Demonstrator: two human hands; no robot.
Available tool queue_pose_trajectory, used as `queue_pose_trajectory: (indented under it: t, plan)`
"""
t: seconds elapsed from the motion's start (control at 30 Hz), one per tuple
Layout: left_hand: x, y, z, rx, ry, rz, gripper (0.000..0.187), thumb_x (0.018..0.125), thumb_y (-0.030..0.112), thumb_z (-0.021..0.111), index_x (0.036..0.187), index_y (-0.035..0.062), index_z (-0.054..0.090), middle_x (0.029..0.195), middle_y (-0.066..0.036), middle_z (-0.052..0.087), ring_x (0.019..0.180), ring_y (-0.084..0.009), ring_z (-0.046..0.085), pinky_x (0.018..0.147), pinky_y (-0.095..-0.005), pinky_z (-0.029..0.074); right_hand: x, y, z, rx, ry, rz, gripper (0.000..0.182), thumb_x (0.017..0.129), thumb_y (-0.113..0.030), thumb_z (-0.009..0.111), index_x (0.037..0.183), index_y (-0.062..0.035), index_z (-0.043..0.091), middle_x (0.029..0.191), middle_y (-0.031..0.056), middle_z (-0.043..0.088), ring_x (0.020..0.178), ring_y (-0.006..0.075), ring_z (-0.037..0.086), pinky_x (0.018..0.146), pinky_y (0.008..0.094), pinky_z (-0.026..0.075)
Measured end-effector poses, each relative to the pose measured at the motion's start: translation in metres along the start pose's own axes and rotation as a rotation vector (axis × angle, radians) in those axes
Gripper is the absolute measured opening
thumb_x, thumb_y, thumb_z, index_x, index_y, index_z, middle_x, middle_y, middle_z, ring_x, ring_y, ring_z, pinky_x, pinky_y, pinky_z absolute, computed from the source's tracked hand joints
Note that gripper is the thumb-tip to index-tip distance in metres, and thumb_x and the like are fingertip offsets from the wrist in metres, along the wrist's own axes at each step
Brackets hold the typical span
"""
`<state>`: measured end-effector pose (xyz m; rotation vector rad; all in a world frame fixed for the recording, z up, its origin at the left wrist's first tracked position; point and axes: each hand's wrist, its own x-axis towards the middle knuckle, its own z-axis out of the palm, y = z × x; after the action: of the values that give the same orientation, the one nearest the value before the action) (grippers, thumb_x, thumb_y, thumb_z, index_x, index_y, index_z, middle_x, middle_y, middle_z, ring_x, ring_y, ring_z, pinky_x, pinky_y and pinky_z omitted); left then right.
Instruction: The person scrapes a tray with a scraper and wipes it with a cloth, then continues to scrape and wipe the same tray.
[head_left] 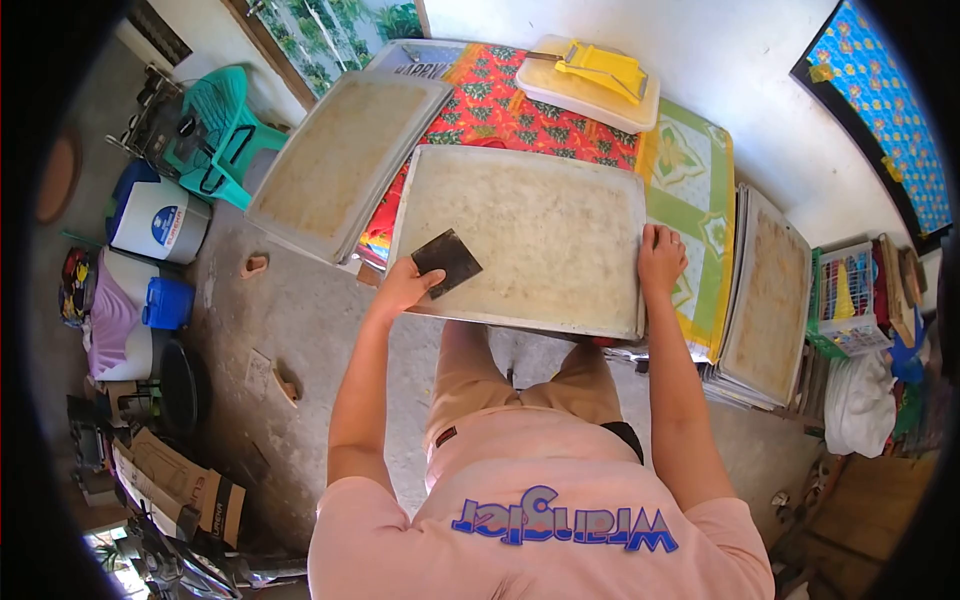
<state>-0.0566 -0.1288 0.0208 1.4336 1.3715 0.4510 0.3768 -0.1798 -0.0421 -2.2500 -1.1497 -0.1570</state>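
Note:
A large flat baking tray (525,235) with a speckled beige surface lies in front of me, its near edge reaching the table's front. My left hand (405,288) is closed on a dark, thin square scraper (447,264), thumb on top, over the tray's near left corner. At the opposite side, my right hand (661,262) curls its fingers round the tray's right edge; a ring shows on one finger. Where that hand's fingertips meet the rim, the underside is hidden.
Stacked trays (345,160) overhang the table's left end; another tray stack (768,295) stands at the right. Behind sits a white tub (590,95) with a yellow tool (605,68) on it. A green chair (225,130) and a cardboard box (185,480) are on the left.

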Motion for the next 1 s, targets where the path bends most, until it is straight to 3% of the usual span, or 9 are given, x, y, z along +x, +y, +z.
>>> queue_pose_trajectory:
  t: [0.1,0.2,0.3,0.4,0.5,0.6,0.7,0.77,1.0]
  plan:
    - [-0.007,0.006,-0.002,-0.089,-0.197,-0.009,0.025,0.087,0.013,0.071,0.104,-0.0042,0.068,0.086,-0.004,0.07,0.072,-0.0102,0.059,0.064,-0.0298,0.048,0.001,0.0,0.0,-0.013,-0.006,0.003,0.031,0.096,-0.041,0.052,0.101,-0.0136,0.067,0.111,0.0064,0.063,0.112,0.0287,0.053,0.1,0.0454,0.033]
    - [0.015,-0.026,-0.001,0.122,0.04,0.075,0.023,0.086,0.014,0.072,0.101,-0.0036,0.069,0.082,-0.004,0.069,0.07,-0.01,0.059,0.062,-0.0291,0.048,-0.001,-0.004,-0.004,-0.012,-0.015,0.02,0.031,0.096,-0.04,0.052,0.101,-0.0136,0.067,0.112,0.0069,0.063,0.113,0.0289,0.053,0.1,0.0452,0.033]
    - [-0.01,0.015,0.005,-0.085,-0.082,0.045,0.023,0.086,0.016,0.073,0.097,-0.0041,0.07,0.077,-0.005,0.069,0.067,-0.0119,0.06,0.06,-0.0304,0.048,0.0,-0.002,-0.004,0.007,-0.009,0.01,0.031,0.095,-0.04,0.052,0.102,-0.0136,0.067,0.113,0.0076,0.063,0.113,0.0292,0.053,0.101,0.0453,0.033]
    - [0.001,-0.003,-0.008,0.02,0.001,-0.11,0.023,0.087,0.015,0.072,0.1,-0.0041,0.07,0.078,-0.003,0.069,0.069,-0.0105,0.06,0.062,-0.0288,0.048,0.001,-0.002,-0.003,0.01,-0.008,0.01,0.031,0.095,-0.04,0.052,0.102,-0.0135,0.068,0.113,0.0081,0.063,0.113,0.0293,0.053,0.101,0.0453,0.032]
    - [-0.01,-0.01,-0.016,-0.047,-0.001,-0.109,0.023,0.088,0.012,0.07,0.104,-0.0043,0.068,0.082,0.0,0.067,0.072,-0.0076,0.058,0.063,-0.0278,0.047,0.0,-0.001,-0.003,0.031,0.002,0.004,0.031,0.095,-0.04,0.052,0.102,-0.0132,0.067,0.113,0.0083,0.063,0.113,0.0294,0.053,0.101,0.0453,0.032]
    - [-0.029,-0.006,-0.002,-0.167,0.072,0.125,0.021,0.088,0.008,0.068,0.105,-0.0045,0.067,0.083,0.001,0.065,0.074,-0.006,0.056,0.064,-0.0264,0.045,0.001,-0.001,-0.002,0.031,0.015,-0.002,0.031,0.095,-0.039,0.052,0.102,-0.013,0.067,0.113,0.0083,0.063,0.113,0.0295,0.053,0.101,0.0454,0.032]
    - [-0.053,0.024,-0.001,-0.06,-0.026,-0.023,0.02,0.088,0.007,0.067,0.104,-0.0048,0.067,0.082,0.0,0.065,0.072,-0.0072,0.056,0.063,-0.027,0.046,0.0,-0.002,0.0,0.015,0.016,0.0,0.031,0.095,-0.039,0.052,0.102,-0.0129,0.067,0.113,0.0082,0.063,0.113,0.0296,0.053,0.101,0.0458,0.033]
    - [-0.035,-0.018,-0.001,-0.104,-0.005,0.05,0.021,0.088,0.007,0.067,0.105,-0.0042,0.067,0.082,0.0,0.066,0.072,-0.0073,0.055,0.064,-0.0264,0.046,0.0,0.0,0.001,0.007,0.021,-0.006,0.031,0.096,-0.04,0.052,0.102,-0.0129,0.067,0.113,0.0082,0.063,0.113,0.0296,0.053,0.101,0.0462,0.033]
    - [-0.016,-0.033,0.002,-0.055,0.058,0.149,0.019,0.086,0.011,0.069,0.097,-0.0052,0.067,0.076,-0.001,0.063,0.068,-0.0086,0.052,0.061,-0.0288,0.045,0.0,0.0,-0.001,0.006,0.003,-0.003,0.031,0.096,-0.04,0.052,0.102,-0.0132,0.068,0.113,0.0088,0.063,0.113,0.03,0.053,0.1,0.0471,0.033]
